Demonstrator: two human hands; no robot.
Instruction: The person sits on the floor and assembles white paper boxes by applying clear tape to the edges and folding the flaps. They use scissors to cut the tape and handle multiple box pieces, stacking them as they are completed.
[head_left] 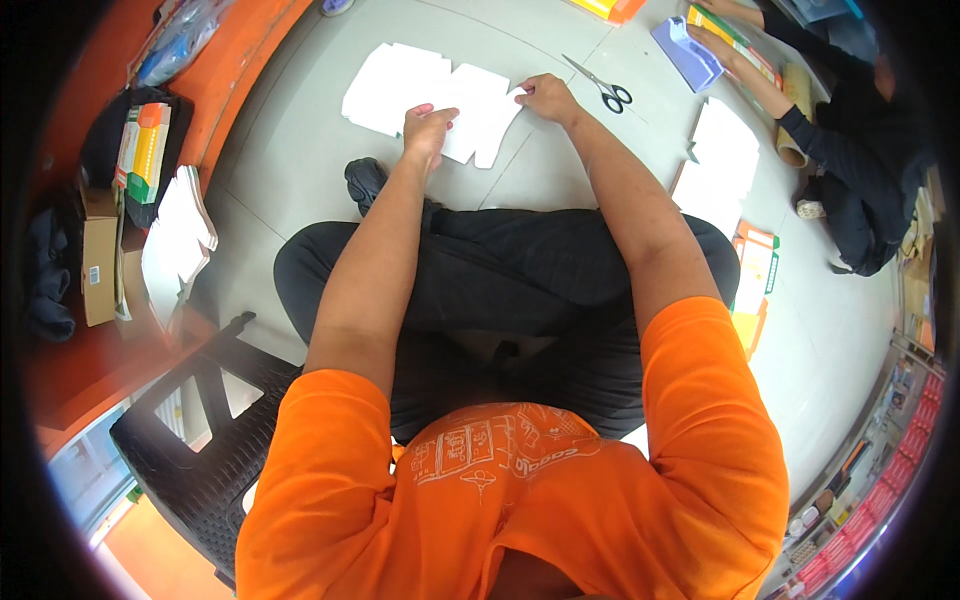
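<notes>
An unfolded white cardboard box blank (400,88), with notched edges and flaps, lies on the tiled floor in front of my crossed legs. My left hand (428,132) is closed over its near edge, thumb and fingers on the card. At the blank's right end, my right hand (548,98) pinches the corner of a flap. Open-bladed scissors (608,95) with black handles rest on the floor just right of my right hand, apart from it.
At right, a co-worker's hand (712,45) is at a purple tape dispenser (685,55). More white blanks (722,150) and an orange-green printed carton (755,270) lie right of my knee. Left are stacked white blanks (178,240), an orange shelf (235,90) and a black stool (210,430).
</notes>
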